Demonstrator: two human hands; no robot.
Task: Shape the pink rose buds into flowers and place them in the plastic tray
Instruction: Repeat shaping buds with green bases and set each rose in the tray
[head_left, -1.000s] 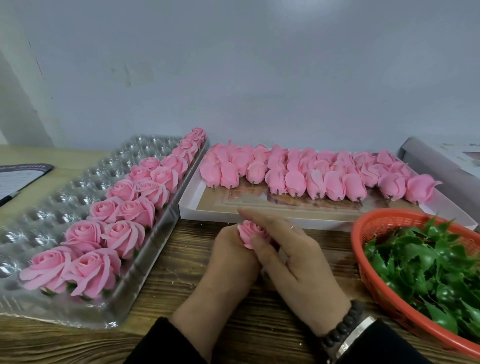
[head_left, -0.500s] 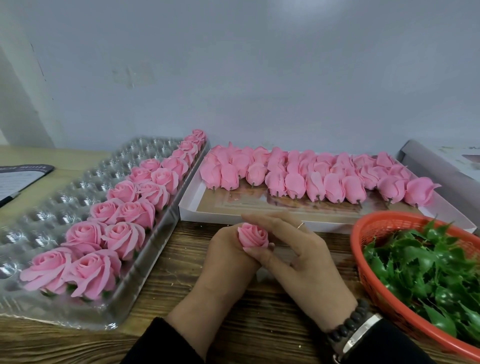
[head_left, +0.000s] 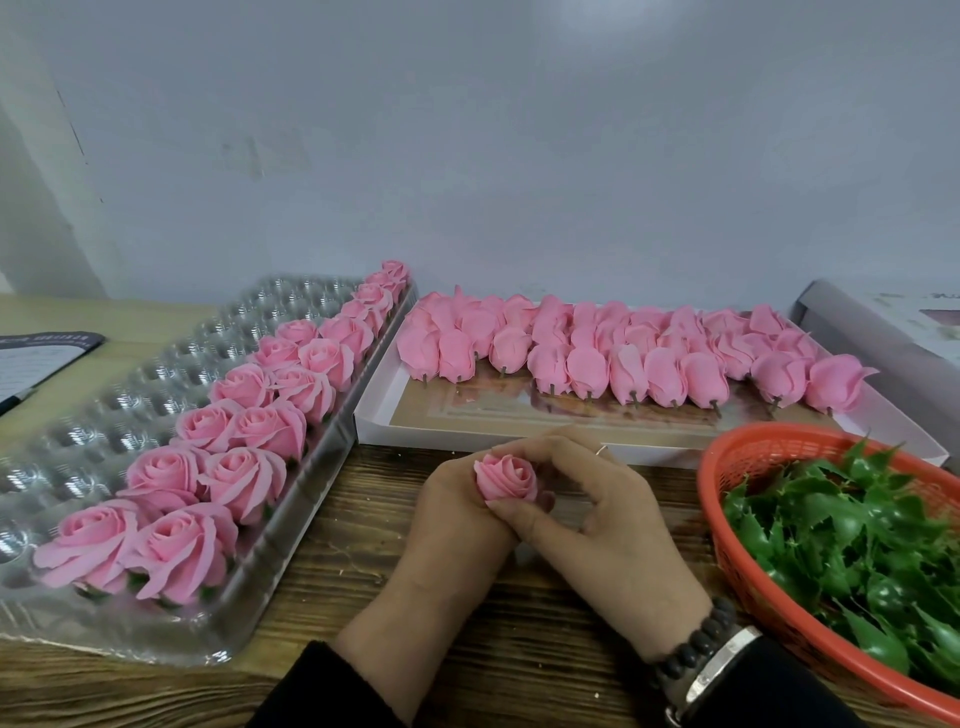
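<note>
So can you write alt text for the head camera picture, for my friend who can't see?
Two hands, left hand and right hand, hold a pink rose over a wooden table. Left: clear plastic tray with finished roses. Behind: rose buds.

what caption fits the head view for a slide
Both hands shaping a pink rose bud beside the half-filled plastic tray.

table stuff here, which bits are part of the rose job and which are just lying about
Part of the job:
- rose held between left hand and right hand
- buds on the white tray
- plastic tray with finished flowers

Just lying about:
- orange basket of green leaves
- paper, far left
- box, far right
</note>
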